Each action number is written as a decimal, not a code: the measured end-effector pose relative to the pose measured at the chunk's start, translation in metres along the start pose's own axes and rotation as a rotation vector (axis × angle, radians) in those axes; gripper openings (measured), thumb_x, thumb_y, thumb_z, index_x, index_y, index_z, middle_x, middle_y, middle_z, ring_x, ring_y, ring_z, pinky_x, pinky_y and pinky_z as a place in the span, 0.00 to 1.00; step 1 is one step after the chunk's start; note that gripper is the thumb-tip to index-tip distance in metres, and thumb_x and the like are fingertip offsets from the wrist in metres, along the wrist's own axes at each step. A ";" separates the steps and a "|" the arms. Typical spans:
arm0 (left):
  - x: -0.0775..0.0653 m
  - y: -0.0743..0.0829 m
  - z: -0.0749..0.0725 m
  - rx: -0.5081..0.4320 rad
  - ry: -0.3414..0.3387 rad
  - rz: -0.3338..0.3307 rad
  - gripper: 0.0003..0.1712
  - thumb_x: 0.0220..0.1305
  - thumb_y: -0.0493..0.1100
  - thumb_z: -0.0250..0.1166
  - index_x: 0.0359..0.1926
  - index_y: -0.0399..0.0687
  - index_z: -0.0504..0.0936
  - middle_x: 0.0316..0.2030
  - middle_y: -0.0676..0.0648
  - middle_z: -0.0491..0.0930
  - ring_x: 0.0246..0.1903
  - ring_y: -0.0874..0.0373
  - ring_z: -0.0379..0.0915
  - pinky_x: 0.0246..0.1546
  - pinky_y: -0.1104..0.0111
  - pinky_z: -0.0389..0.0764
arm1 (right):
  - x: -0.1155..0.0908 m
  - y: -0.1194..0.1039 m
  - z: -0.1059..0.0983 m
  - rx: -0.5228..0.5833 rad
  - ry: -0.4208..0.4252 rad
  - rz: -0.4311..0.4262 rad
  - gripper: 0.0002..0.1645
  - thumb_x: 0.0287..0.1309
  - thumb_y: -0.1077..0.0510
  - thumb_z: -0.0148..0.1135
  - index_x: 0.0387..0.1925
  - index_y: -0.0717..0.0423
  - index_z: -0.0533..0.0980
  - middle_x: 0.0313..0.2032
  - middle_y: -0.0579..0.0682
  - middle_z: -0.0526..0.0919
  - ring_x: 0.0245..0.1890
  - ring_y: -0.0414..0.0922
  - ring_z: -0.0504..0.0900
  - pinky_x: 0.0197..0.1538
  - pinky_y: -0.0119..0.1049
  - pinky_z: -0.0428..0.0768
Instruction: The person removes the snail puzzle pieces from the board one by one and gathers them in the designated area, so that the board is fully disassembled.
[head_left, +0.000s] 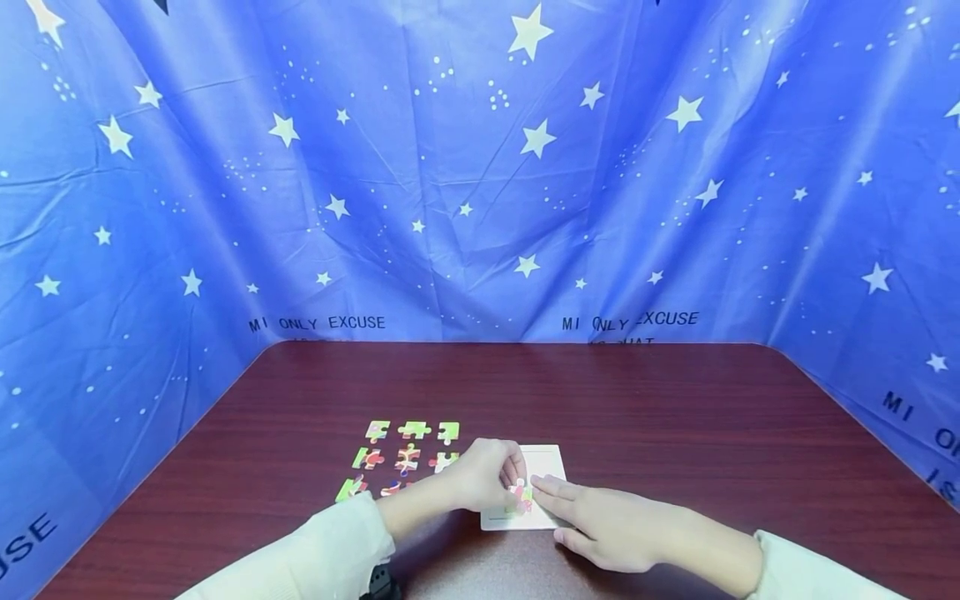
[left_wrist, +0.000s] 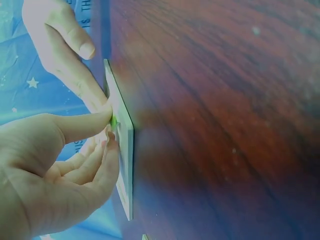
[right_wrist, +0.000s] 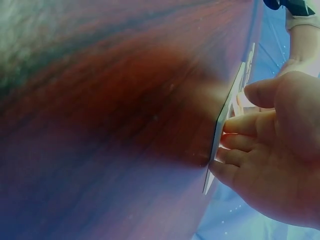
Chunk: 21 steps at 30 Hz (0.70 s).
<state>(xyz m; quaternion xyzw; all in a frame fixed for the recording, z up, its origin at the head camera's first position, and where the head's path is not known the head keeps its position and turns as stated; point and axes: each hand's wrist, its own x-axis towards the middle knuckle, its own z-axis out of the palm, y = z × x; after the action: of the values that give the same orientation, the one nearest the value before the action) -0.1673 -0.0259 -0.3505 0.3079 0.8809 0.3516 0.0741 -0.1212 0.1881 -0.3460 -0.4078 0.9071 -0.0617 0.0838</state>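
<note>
My left hand (head_left: 486, 473) pinches a pink and green jigsaw piece (head_left: 519, 497) between thumb and fingers, over the left part of a white puzzle board (head_left: 546, 463). In the left wrist view a green bit of the piece (left_wrist: 114, 121) shows at the thumb tip, close to the board's face. My right hand (head_left: 618, 525) rests its straight fingers on the right side of the board. The right wrist view shows those fingers (right_wrist: 235, 142) touching the board's edge (right_wrist: 218, 127). Part of the board is hidden under both hands.
Left of the board, several loose jigsaw pieces (head_left: 408, 457) lie apart in rows on the dark red wooden table (head_left: 637, 400); my left forearm covers part of the lowest row. A blue curtain with stars (head_left: 450, 167) hangs behind the table and along its sides.
</note>
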 end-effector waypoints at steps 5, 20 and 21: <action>-0.003 -0.003 -0.002 -0.071 0.003 -0.039 0.13 0.40 0.27 0.73 0.27 0.39 0.78 0.21 0.47 0.80 0.22 0.68 0.71 0.26 0.81 0.75 | 0.000 0.000 0.001 -0.005 0.004 0.002 0.31 0.72 0.46 0.43 0.70 0.55 0.61 0.73 0.50 0.61 0.72 0.47 0.62 0.69 0.43 0.68; -0.027 -0.032 -0.035 -0.314 -0.012 -0.197 0.12 0.46 0.32 0.73 0.33 0.37 0.81 0.27 0.44 0.84 0.26 0.63 0.79 0.33 0.72 0.78 | -0.001 0.002 0.003 -0.030 0.018 -0.006 0.32 0.73 0.42 0.39 0.70 0.53 0.61 0.72 0.49 0.61 0.72 0.47 0.63 0.68 0.43 0.69; -0.030 -0.034 -0.038 -0.322 -0.017 -0.201 0.12 0.46 0.32 0.72 0.34 0.36 0.81 0.27 0.44 0.84 0.26 0.63 0.79 0.33 0.72 0.78 | -0.001 0.002 0.003 -0.026 0.017 -0.007 0.32 0.73 0.42 0.39 0.70 0.53 0.61 0.72 0.49 0.61 0.72 0.47 0.62 0.68 0.44 0.68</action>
<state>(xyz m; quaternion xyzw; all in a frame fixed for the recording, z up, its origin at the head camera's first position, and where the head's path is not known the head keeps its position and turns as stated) -0.1734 -0.0846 -0.3474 0.2057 0.8389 0.4763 0.1645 -0.1218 0.1902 -0.3494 -0.4113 0.9072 -0.0535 0.0706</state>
